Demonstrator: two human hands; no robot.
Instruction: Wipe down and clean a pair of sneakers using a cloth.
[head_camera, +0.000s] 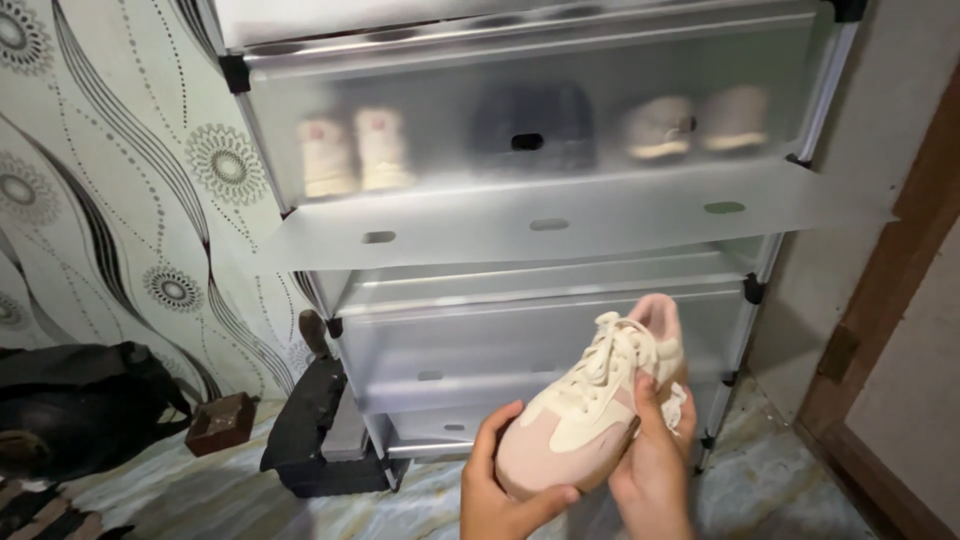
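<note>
Frosted shoe rack (560, 215) behind; left hand (500, 490) cups sneaker (590, 410) toe, right hand (655, 470) fingers clamp its side, keeping it level

Light is dim and cool, brightest on the frosted cabinet panels (540, 215) at the centre, which show soft glare. The lower left of the frame sinks into deep shadow. Shoes behind the panels look hazy. Straight edges bow slightly toward the frame's corners.
</note>
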